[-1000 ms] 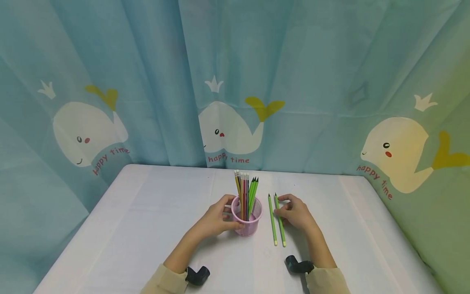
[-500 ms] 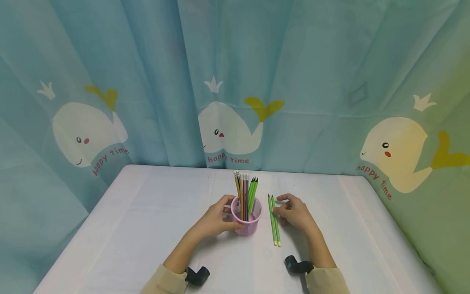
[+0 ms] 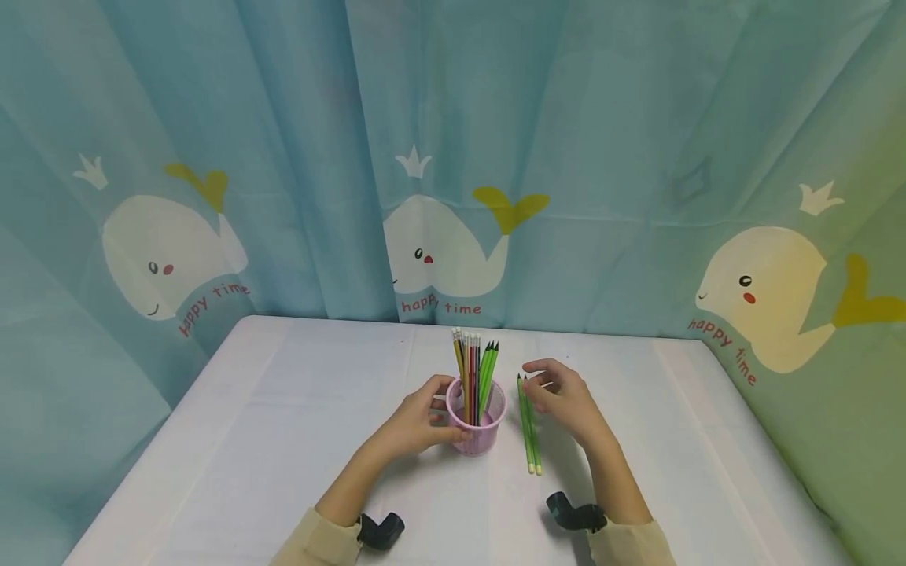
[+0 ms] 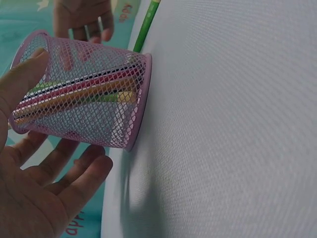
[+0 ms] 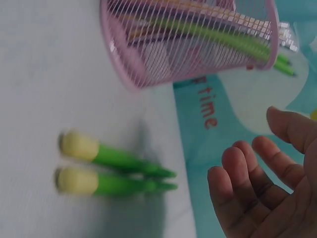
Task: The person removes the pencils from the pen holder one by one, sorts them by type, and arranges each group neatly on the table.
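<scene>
A pink mesh pencil cup stands upright, filled with several pencils; some are green with dark points up, others show white eraser ends. My left hand holds the cup from its left side, thumb at the near side and fingers round the back. Two green pencils with pale ends lie side by side on the table, right of the cup. Over their far, pointed ends hovers my right hand, fingers loosely bent with nothing between them. In the right wrist view those fingers are apart from the pencils.
The white-covered table reaches back to a blue-green curtain printed with whales. Black wrist cameras are strapped below both hands, near the beige sleeves.
The right-hand green pencil has been moved left, against the other one. My right hand has then lifted off the pencils and shifted slightly away. My left hand and the cup have stayed put.
</scene>
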The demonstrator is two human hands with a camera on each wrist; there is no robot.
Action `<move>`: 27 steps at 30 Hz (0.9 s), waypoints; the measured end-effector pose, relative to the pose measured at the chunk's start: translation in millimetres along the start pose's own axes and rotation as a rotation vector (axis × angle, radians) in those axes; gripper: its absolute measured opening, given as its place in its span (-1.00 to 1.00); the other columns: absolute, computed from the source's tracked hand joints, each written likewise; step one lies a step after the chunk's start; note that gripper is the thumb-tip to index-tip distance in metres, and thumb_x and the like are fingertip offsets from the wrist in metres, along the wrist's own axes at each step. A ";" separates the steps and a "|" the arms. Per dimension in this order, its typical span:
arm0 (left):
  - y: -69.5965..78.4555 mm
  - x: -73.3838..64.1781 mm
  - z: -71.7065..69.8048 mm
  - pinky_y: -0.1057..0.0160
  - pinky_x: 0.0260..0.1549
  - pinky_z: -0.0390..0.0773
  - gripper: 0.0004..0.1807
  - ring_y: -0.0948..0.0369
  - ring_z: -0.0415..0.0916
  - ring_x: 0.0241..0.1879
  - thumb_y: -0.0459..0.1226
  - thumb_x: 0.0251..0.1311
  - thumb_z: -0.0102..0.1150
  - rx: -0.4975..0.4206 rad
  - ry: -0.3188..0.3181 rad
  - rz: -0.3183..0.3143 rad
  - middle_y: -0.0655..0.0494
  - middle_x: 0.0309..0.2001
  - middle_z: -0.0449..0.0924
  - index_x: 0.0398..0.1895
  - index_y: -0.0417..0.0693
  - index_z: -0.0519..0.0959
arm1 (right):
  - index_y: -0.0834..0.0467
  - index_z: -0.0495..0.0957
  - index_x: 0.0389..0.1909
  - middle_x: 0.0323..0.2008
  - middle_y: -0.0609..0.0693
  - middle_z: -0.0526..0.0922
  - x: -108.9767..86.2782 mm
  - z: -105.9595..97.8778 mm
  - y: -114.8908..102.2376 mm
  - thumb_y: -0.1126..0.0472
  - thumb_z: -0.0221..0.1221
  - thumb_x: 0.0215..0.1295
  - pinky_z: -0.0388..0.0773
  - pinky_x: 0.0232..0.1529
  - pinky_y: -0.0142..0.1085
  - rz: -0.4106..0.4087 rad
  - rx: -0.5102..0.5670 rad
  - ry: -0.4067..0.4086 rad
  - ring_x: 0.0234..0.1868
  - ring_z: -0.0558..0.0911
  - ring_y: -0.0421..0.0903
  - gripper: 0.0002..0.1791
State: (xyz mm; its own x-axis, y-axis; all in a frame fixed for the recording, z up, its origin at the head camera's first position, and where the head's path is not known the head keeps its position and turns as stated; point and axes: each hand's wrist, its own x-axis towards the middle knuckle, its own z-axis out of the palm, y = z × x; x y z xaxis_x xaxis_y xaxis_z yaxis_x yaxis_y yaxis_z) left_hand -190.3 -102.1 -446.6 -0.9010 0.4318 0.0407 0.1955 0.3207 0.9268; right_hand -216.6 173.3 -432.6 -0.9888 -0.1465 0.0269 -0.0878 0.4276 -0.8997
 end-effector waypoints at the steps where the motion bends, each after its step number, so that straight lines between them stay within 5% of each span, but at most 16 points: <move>1: 0.4 0.1 -0.2 -0.03 0.18 0.57 -0.18 -0.04 0.52 0.18 -0.18 0.01 0.54 0.000 0.001 0.001 -0.09 0.27 0.45 0.32 -0.07 0.30 | 0.23 0.52 0.16 -0.19 0.14 0.64 -0.3 1.1 -2.5 0.11 0.28 0.34 0.72 -0.27 -0.20 -0.018 0.010 -0.009 -0.21 0.67 0.06 -0.55; 7: 2.1 -0.6 0.0 -0.04 0.17 0.58 -0.19 -0.05 0.53 0.17 -0.20 0.00 0.54 0.004 0.015 -0.007 -0.07 0.26 0.47 0.31 -0.07 0.31 | 0.14 0.51 0.21 -0.09 0.14 0.66 -3.8 13.0 -15.0 0.08 0.25 0.38 0.69 -0.18 -0.13 -0.100 0.023 -0.062 -0.12 0.65 0.10 -0.56; 27: -2.4 0.4 0.0 -0.05 0.14 0.60 -0.20 -0.05 0.54 0.15 -0.19 0.01 0.54 -0.006 0.008 -0.004 -0.07 0.25 0.48 0.31 -0.05 0.32 | 0.00 0.50 0.25 0.02 0.08 0.66 -10.4 40.1 -26.8 -0.02 0.23 0.37 0.65 -0.05 -0.05 -0.120 -0.026 -0.057 0.01 0.63 0.05 -0.53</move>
State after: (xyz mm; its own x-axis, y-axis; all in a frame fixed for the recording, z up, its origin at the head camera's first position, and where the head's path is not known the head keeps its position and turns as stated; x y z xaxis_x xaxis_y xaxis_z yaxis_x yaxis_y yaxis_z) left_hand -191.1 -102.7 -448.8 -0.9047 0.4241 0.0402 0.1898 0.3170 0.9292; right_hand -199.1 127.5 -426.3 -0.9626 -0.2486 0.1081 -0.2089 0.4264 -0.8801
